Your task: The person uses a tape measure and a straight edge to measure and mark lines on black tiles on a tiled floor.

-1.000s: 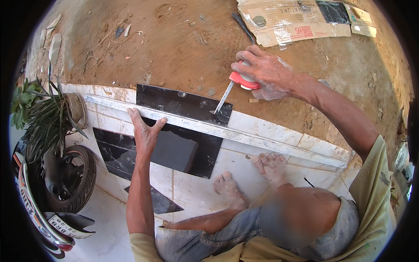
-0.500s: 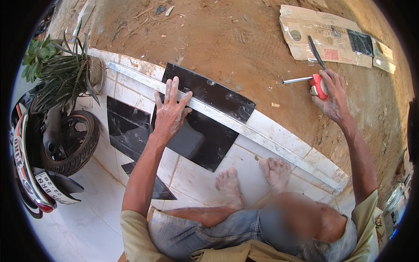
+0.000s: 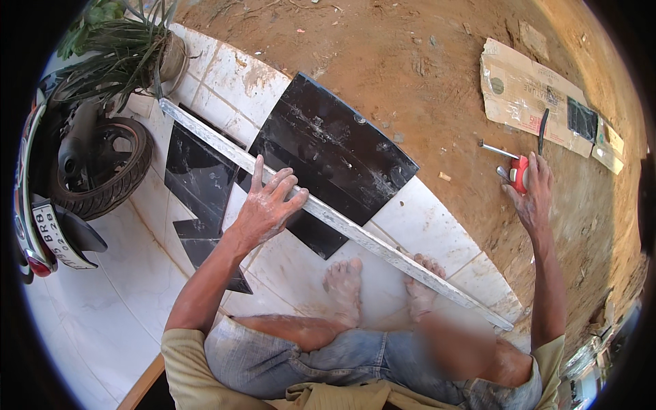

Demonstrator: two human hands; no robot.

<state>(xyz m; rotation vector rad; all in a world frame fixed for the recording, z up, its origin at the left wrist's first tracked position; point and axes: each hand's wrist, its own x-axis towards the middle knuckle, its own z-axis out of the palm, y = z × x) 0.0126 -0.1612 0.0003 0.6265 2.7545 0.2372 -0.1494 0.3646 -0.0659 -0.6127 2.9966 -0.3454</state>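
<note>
My left hand (image 3: pixel 270 205) lies flat with fingers spread on a long grey metal straightedge (image 3: pixel 362 236). The straightedge runs diagonally along the edge of the white tiled step (image 3: pixel 424 225) and across a large black tile (image 3: pixel 328 147). My right hand (image 3: pixel 531 195) reaches out to the right over the brown dirt. Its fingers lie around a red-handled tool (image 3: pixel 519 172) resting on the ground, whose thin metal shaft (image 3: pixel 493 147) points left. More black tile pieces (image 3: pixel 195 174) sit below the step. My bare feet (image 3: pixel 345 287) rest on the step.
Torn cardboard (image 3: pixel 529 92) lies on the dirt at the upper right, with a dark slim tool (image 3: pixel 542 131) at its edge. A potted plant (image 3: pixel 130 55) and a motorcycle's rear wheel (image 3: pixel 102 164) stand at the left. White floor tiles (image 3: pixel 102 307) spread below.
My right hand has carried the red-handled tool off the black tile and out to the dirt on the right. My left hand has shifted onto the straightedge.
</note>
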